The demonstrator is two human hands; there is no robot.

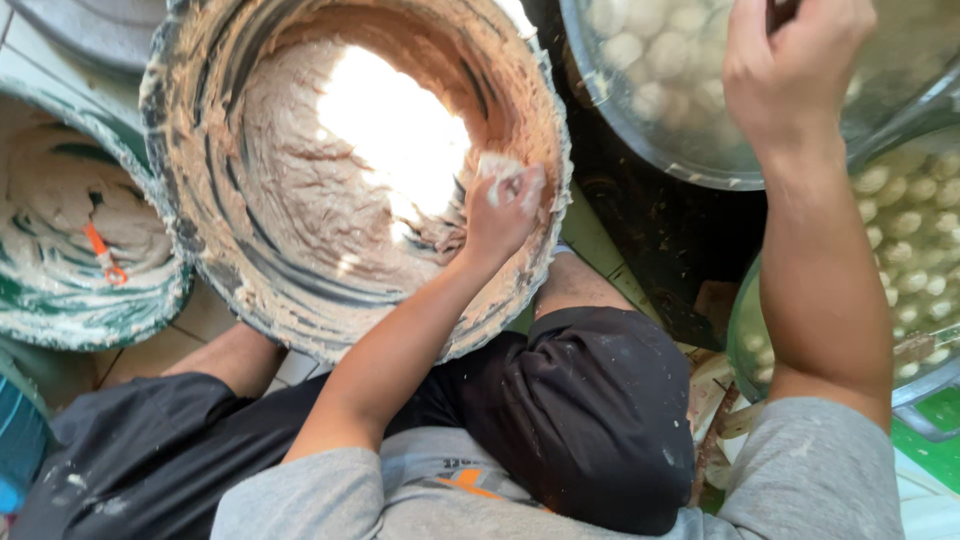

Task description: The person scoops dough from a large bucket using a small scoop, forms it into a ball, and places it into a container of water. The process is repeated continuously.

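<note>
Couldn't really see the middle of the big paste-smeared tub (250,250), totally blown out by a glare patch, and its top rim got cropped by the frame. Right hand (795,60) was cut off at the top edge too, curled around something dark and thin poking out above the knuckles, too cropped to say what, held over a metal bowl (640,140) of pale round balls (650,45) under cloudy water. Left hand (503,212) sat at the tub's right inner wall, fingers closed into a loose fist on a lump of pale paste (500,175), the lump squeezing out at the top of the fist toward the tub's centre, no clear long axis to it, just a blob. Second bowl of balls (915,220) off to the right, half hidden by the right forearm. Green-rimmed tub (60,320) at left, with an orange tool (103,255) lying in it.
</note>
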